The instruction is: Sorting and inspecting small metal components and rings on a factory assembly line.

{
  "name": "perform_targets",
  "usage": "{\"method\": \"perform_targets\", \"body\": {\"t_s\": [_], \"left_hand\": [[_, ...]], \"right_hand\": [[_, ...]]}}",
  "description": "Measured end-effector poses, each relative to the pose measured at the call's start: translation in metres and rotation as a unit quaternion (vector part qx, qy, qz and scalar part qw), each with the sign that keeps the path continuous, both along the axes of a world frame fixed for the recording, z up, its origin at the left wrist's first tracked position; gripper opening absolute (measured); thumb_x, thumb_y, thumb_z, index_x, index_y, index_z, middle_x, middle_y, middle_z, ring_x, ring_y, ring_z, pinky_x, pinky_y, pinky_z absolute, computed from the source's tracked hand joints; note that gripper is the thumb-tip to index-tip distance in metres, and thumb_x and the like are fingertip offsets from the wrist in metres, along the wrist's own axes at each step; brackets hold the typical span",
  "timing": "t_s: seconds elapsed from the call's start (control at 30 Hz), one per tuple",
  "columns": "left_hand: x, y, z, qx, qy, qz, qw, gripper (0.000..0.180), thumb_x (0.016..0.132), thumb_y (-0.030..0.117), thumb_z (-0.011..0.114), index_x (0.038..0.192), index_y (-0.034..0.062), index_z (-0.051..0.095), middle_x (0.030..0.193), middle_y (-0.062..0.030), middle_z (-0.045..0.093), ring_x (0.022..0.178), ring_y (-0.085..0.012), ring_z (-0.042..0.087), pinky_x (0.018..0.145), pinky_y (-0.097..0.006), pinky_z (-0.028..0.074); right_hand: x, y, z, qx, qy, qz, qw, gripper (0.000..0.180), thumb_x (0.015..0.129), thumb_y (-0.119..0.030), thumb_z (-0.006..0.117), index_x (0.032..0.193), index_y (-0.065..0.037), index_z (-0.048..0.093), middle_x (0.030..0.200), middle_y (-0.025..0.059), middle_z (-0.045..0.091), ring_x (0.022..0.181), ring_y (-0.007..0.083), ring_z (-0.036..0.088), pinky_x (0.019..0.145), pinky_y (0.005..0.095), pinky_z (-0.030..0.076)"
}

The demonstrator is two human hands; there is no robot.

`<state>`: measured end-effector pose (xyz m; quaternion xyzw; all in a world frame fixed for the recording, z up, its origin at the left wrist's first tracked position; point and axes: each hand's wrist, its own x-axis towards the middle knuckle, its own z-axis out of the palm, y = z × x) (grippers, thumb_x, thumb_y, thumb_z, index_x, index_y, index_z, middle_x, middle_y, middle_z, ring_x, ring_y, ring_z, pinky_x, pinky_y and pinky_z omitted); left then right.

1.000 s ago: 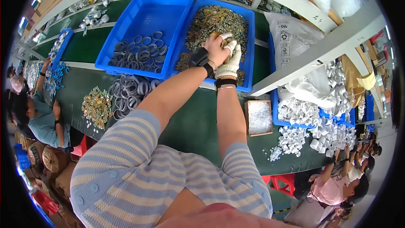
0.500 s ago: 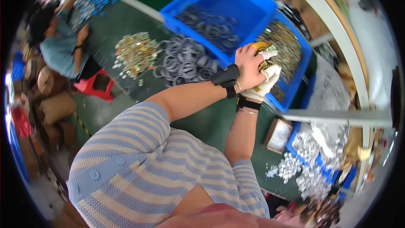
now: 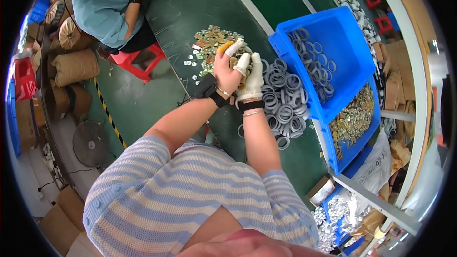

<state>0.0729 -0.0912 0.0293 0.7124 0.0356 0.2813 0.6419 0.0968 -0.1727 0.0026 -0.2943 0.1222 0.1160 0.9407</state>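
Observation:
My left hand [image 3: 228,72], with covers on some fingertips, and my white-gloved right hand [image 3: 252,80] are cupped together above the table. Between them is a handful of small flat pieces [image 3: 234,60], partly hidden by the fingers. Just beyond lies a loose pile of small gold and green pieces [image 3: 209,43] that look like tiny circuit boards. A heap of grey rings [image 3: 284,107] sits to the right of my right hand. Farther right, a blue bin [image 3: 369,131] holds many more of the small flat pieces.
Above that bin a second blue bin [image 3: 350,33] holds grey rings. A co-worker [image 3: 107,12] sits at the left on a red stool [image 3: 124,62]. White round parts [image 3: 191,63] lie scattered beside the pile. A metal bar [image 3: 376,200] crosses at the lower right, near a small carton [image 3: 320,190].
Both hands have moved left together, from over the bin of small pieces to the loose pile on the table, with a handful between them. The view has shifted too.

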Motion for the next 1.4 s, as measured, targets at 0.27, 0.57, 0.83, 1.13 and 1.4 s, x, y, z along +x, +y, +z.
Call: {"method": "perform_targets", "body": {"t_s": [0.27,0.57,0.83,1.13,1.4], "left_hand": [[0.047,0.075,-0.098,0.098,0.061,0.097,0.989,0.031,0.099,0.017,0.07,0.127,0.0035,0.067,0.126,-0.0152,0.061,0.12,-0.032,0.059,0.107,-0.039,0.046],[0.06,0.124,-0.108,0.246,0.195,-0.085,0.946,0.07,0.107,0.057,0.046,0.164,0.0188,0.033,0.167,-0.0176,0.035,0.159,-0.0449,0.016,0.122,-0.068,0.011],[0.018,0.144,-0.088,0.342,0.056,-0.051,0.937,0.067,0.095,0.043,0.072,0.151,0.0105,0.052,0.152,-0.0182,0.052,0.146,-0.0429,0.04,0.12,-0.053,0.031],[-0.083,0.074,-0.111,0.48,-0.068,-0.329,0.81,0.034,0.085,0.034,0.077,0.118,0.0256,0.073,0.133,-0.005,0.063,0.142,-0.0307,0.046,0.125,-0.064,0.021],[-0.05,0.069,-0.078,0.491,-0.01,-0.164,0.856,0.039,0.087,0.024,0.075,0.125,0.0206,0.071,0.123,-0.0071,0.064,0.119,-0.0327,0.056,0.105,-0.052,0.039]], "right_hand": [[0.044,0.047,-0.023,-0.5,-0.11,0.09,0.854,0.043,0.103,-0.038,0.063,0.117,0.001,0.073,0.113,0.0101,0.075,0.104,0.0183,0.068,0.093,0.0335,0.05],[0.052,0.014,0.03,-0.658,-0.073,0.271,0.699,0.09,0.102,-0.078,0.028,0.146,-0.006,0.061,0.151,0.0157,0.059,0.141,0.026,0.052,0.116,0.0328,0.036],[0.019,-0.032,-0.009,-0.167,0.128,0.01,0.978,0.046,0.105,-0.044,0.06,0.129,-0.006,0.063,0.129,0.0107,0.062,0.118,0.0262,0.057,0.105,0.0425,0.046],[0.048,0.006,0.007,-0.228,0.088,0.028,0.969,0.101,0.098,-0.084,0.019,0.158,-0.006,0.042,0.15,0.0118,0.056,0.135,0.025,0.045,0.102,0.0346,0.032],[0.035,-0.007,-0.001,-0.113,0.071,0.023,0.991,0.1,0.1,-0.082,0.02,0.163,-0.005,0.029,0.153,0.0206,0.05,0.148,0.0323,0.037,0.125,0.0457,0.02]]}}
